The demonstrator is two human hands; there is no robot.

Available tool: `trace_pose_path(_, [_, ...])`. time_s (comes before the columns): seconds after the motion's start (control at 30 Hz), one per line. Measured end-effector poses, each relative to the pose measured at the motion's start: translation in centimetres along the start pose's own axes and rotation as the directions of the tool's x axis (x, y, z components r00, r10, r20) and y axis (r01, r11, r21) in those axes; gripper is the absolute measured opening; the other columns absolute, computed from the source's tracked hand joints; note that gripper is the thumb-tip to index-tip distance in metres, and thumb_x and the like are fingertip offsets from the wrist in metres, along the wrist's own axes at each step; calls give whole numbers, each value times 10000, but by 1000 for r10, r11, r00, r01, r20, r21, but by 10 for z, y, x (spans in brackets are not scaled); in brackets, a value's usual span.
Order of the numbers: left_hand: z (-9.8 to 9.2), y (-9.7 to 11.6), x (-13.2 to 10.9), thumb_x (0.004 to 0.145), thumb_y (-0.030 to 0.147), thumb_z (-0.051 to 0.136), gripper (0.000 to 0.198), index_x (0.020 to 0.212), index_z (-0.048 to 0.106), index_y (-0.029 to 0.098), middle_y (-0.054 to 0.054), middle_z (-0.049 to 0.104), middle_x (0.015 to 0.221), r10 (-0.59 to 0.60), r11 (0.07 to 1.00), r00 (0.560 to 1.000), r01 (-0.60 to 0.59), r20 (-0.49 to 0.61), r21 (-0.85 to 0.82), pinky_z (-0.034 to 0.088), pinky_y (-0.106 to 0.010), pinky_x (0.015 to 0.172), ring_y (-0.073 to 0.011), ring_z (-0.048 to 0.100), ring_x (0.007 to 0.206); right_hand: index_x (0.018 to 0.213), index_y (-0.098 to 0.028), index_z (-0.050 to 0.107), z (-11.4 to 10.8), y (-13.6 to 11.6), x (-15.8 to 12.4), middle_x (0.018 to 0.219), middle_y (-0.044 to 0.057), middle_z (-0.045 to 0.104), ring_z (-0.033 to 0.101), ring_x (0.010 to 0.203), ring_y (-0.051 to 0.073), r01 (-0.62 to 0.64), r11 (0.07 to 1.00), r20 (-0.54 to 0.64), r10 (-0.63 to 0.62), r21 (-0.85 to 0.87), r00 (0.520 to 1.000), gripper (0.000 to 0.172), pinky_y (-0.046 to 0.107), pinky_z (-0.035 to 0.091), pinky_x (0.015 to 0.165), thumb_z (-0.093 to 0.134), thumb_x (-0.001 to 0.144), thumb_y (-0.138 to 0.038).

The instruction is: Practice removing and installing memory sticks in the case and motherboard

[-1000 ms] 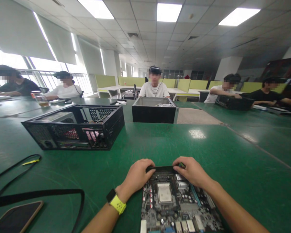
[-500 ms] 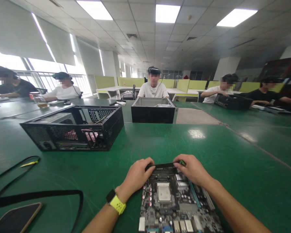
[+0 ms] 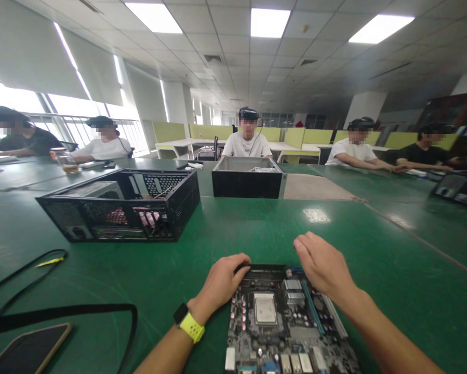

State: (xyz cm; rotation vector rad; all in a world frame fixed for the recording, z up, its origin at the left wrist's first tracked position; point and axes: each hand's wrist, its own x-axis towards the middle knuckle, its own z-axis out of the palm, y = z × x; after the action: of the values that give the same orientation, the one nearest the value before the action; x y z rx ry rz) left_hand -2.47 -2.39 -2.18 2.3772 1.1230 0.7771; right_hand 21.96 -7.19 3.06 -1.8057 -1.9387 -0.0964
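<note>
A motherboard [image 3: 291, 332] lies on the green table in front of me, with a square silver processor [image 3: 265, 308] on its upper left part. At its far left corner, the fingers of my left hand [image 3: 221, 283] pinch the end of a dark strip [image 3: 267, 268] along the far edge. My right hand [image 3: 324, 262] hovers just above the far right corner, fingers curled together; nothing shows in them. A watch with a yellow band [image 3: 191, 328] is on my left wrist.
An open black computer case [image 3: 118, 218] stands at the left, another case [image 3: 248, 184] farther back. A phone [image 3: 26, 350] and black straps [image 3: 57, 311] lie at the near left. Several people sit around the green table [image 3: 225, 223].
My right hand has let go of the strip and risen up and away from it. The strip now sits lower along the board's far edge. A case at the right has shifted rightward.
</note>
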Motion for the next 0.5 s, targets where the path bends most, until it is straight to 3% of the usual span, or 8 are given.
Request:
trace_pose_path(0.1, [1, 0, -1, 873, 259, 500, 101, 946, 568, 245, 9, 644, 903, -8, 1000, 1000, 8, 7, 28, 407, -249, 754, -164, 582, 843, 708, -224, 550, -15, 1, 1, 660, 12, 557, 541, 669, 174, -76, 965, -3, 80, 252, 997, 450, 288, 379, 637, 214, 935, -418])
trace_pose_path(0.17, [2, 0, -1, 839, 252, 549, 129, 965, 576, 246, 2, 640, 926, -7, 998, 1000, 6, 12, 63, 407, -254, 766, -174, 573, 871, 715, -217, 545, -14, 0, 2, 591, -12, 515, 523, 565, 148, -100, 856, 89, 64, 507, 994, 448, 266, 385, 557, 224, 929, -445])
trace_pose_path(0.23, [2, -1, -1, 833, 248, 553, 125, 952, 593, 245, -1, 642, 909, -18, 996, 1000, 18, 8, 85, 406, -259, 770, -177, 573, 867, 771, -208, 547, -8, -3, 3, 526, -38, 492, 496, 461, 127, -174, 732, 228, 26, 659, 973, 382, 241, 361, 459, 310, 904, -477])
trace_pose_path(0.37, [1, -1, 0, 849, 261, 517, 99, 868, 607, 225, -1, 648, 822, -71, 996, 997, 73, -28, 53, 406, -250, 719, -168, 582, 792, 843, -175, 585, 6, -6, 4, 526, -35, 566, 511, 430, 114, -237, 706, 371, -39, 667, 928, 263, 217, 353, 425, 521, 814, -429])
trace_pose_path(0.5, [1, 2, 2, 817, 237, 523, 76, 820, 592, 206, 14, 632, 739, -113, 993, 993, 112, -26, -34, 395, -233, 655, -151, 570, 708, 857, -184, 634, 16, -1, 2, 799, 7, 669, 602, 665, 147, -103, 830, 350, -116, 549, 930, 142, 252, 444, 618, 577, 740, -240])
